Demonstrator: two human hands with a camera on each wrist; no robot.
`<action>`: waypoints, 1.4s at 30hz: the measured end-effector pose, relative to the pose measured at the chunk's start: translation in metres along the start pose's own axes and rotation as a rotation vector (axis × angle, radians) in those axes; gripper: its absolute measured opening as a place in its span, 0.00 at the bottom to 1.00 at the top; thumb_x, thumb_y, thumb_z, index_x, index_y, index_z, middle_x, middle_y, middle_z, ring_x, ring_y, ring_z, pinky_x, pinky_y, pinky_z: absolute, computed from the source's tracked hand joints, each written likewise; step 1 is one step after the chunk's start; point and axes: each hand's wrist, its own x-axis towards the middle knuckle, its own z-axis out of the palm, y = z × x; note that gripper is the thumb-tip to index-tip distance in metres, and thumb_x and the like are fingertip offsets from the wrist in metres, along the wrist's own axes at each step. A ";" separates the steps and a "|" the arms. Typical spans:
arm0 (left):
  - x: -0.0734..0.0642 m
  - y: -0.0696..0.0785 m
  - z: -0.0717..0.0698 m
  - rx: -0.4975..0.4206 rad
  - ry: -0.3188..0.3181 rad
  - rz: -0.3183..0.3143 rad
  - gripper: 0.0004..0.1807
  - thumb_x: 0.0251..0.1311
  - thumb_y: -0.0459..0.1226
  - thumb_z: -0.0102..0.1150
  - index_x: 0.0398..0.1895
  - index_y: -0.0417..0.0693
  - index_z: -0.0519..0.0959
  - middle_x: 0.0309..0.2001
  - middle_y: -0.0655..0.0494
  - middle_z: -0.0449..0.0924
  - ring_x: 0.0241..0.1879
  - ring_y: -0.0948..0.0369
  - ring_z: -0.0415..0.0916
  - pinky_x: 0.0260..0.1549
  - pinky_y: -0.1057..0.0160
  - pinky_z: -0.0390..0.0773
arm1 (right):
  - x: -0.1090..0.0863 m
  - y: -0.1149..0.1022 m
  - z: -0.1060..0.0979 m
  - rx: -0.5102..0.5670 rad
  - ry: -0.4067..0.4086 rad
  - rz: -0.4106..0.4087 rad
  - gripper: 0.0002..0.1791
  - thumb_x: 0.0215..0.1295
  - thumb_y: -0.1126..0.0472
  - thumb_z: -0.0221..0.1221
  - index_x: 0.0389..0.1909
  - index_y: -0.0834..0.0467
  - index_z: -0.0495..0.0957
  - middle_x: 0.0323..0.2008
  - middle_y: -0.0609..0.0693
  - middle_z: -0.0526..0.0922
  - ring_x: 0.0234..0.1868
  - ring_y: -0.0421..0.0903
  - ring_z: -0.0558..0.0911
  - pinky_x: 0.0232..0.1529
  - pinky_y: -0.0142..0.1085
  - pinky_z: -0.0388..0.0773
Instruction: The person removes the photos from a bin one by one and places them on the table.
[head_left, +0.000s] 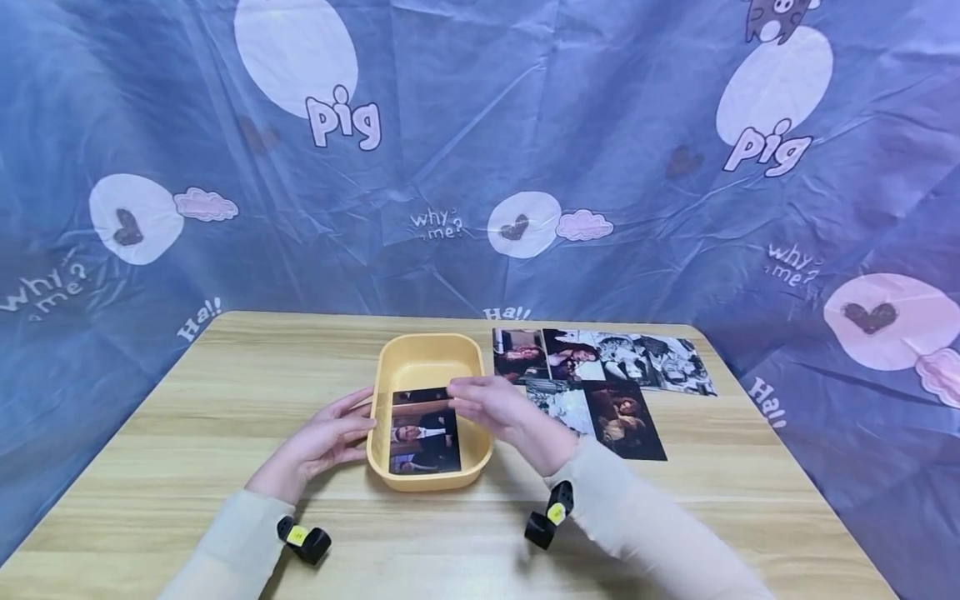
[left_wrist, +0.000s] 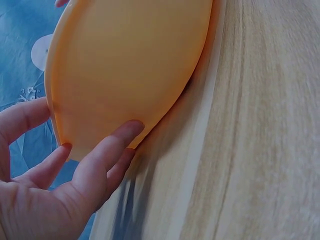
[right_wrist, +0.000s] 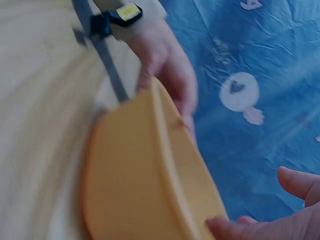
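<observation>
A yellow rectangular bin (head_left: 428, 342) stands on the table, and a dark photo print (head_left: 427, 446) showing a person in a suit lies inside its near half. My left hand (head_left: 330, 437) touches the bin's left outer wall with its fingers spread. In the left wrist view, its fingertips (left_wrist: 131, 127) meet the wall and rim. My right hand (head_left: 510, 417) reaches over the bin's right rim, with its fingers extended above the print's far right corner. The right wrist view has nothing between its thumb and fingers. Whether it touches the print is hidden.
Several photo prints (head_left: 622, 421) lie in two rows on the wooden table (head_left: 247, 400), right of the bin. A blue printed cloth (head_left: 450, 275) hangs behind the table and along its sides.
</observation>
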 end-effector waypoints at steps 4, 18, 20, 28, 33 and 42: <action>0.000 0.001 0.001 0.002 -0.006 -0.003 0.40 0.55 0.28 0.49 0.69 0.46 0.42 0.68 0.40 0.42 0.58 0.45 0.62 0.47 0.48 0.74 | 0.004 0.014 0.013 -0.077 -0.004 0.043 0.30 0.58 0.63 0.55 0.59 0.72 0.59 0.60 0.65 0.63 0.60 0.60 0.62 0.65 0.49 0.56; 0.001 0.006 0.001 0.010 0.005 -0.008 0.40 0.54 0.29 0.50 0.69 0.47 0.43 0.68 0.42 0.43 0.58 0.45 0.62 0.47 0.48 0.74 | 0.018 0.029 0.025 -0.025 0.122 0.069 0.30 0.54 0.67 0.55 0.58 0.71 0.59 0.53 0.62 0.70 0.57 0.56 0.66 0.57 0.52 0.66; 0.001 0.007 0.001 0.012 0.004 -0.008 0.41 0.54 0.29 0.50 0.69 0.47 0.42 0.68 0.41 0.43 0.58 0.45 0.62 0.47 0.48 0.74 | 0.020 0.030 0.027 -0.048 0.147 0.070 0.29 0.52 0.68 0.56 0.56 0.71 0.62 0.52 0.60 0.71 0.54 0.54 0.67 0.55 0.50 0.67; 0.000 0.007 0.001 0.002 -0.026 -0.003 0.41 0.54 0.28 0.49 0.69 0.46 0.41 0.68 0.40 0.40 0.58 0.46 0.63 0.48 0.48 0.73 | 0.026 0.033 0.027 -0.138 0.227 0.041 0.27 0.48 0.69 0.56 0.53 0.71 0.65 0.35 0.50 0.71 0.29 0.42 0.67 0.27 0.30 0.69; -0.001 0.007 0.001 -0.001 -0.029 0.003 0.41 0.55 0.28 0.49 0.69 0.45 0.40 0.69 0.40 0.40 0.59 0.45 0.61 0.48 0.48 0.73 | 0.022 0.032 0.030 -0.312 0.212 -0.058 0.26 0.50 0.70 0.54 0.53 0.72 0.67 0.46 0.62 0.74 0.36 0.47 0.72 0.46 0.39 0.73; -0.003 0.004 0.000 -0.006 -0.042 0.012 0.40 0.56 0.28 0.47 0.69 0.45 0.40 0.68 0.39 0.39 0.56 0.49 0.66 0.48 0.48 0.73 | 0.025 0.037 0.028 -0.280 0.166 -0.091 0.37 0.46 0.77 0.51 0.62 0.65 0.58 0.33 0.53 0.67 0.21 0.39 0.65 0.17 0.24 0.64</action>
